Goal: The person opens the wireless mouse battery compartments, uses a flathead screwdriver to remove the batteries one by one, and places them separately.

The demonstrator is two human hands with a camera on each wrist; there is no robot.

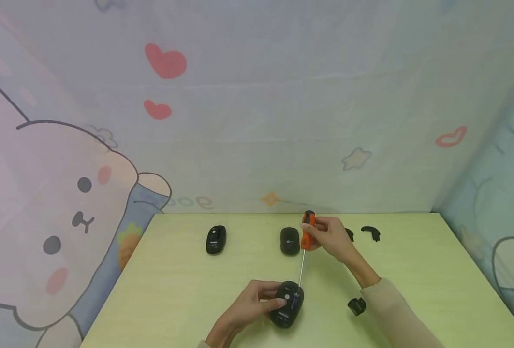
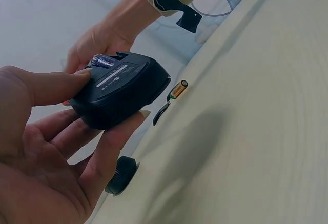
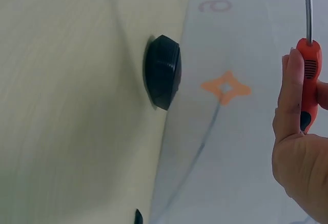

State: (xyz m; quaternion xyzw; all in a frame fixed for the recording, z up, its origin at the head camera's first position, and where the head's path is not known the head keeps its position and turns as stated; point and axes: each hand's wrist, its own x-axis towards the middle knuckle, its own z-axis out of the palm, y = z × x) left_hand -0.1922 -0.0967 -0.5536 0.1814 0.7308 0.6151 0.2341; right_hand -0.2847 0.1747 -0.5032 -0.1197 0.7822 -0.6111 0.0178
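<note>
A black computer mouse [image 1: 283,315], underside up, is held between the thumb and fingers of my left hand [image 1: 251,305]. Its battery slot is uncovered, with a blue battery [image 2: 103,61] showing in it. The left wrist view has this mouse [image 2: 125,88] above the table, its shadow below. My right hand [image 1: 332,240] grips the orange and black handle of a screwdriver [image 1: 305,241]. The shaft points down, its tip right at the battery slot. In the right wrist view, thumb and fingers lie along the screwdriver's handle [image 3: 309,62]; its tip is out of frame.
Behind stand another black mouse [image 1: 289,240] and, farther left, a glossy black mouse [image 1: 216,239]. A small curved black piece [image 1: 372,232] lies at the back right. An orange battery [image 2: 178,89] lies on the table. A black wrist device [image 1: 357,306] sits at my right sleeve. A printed cloth hangs behind.
</note>
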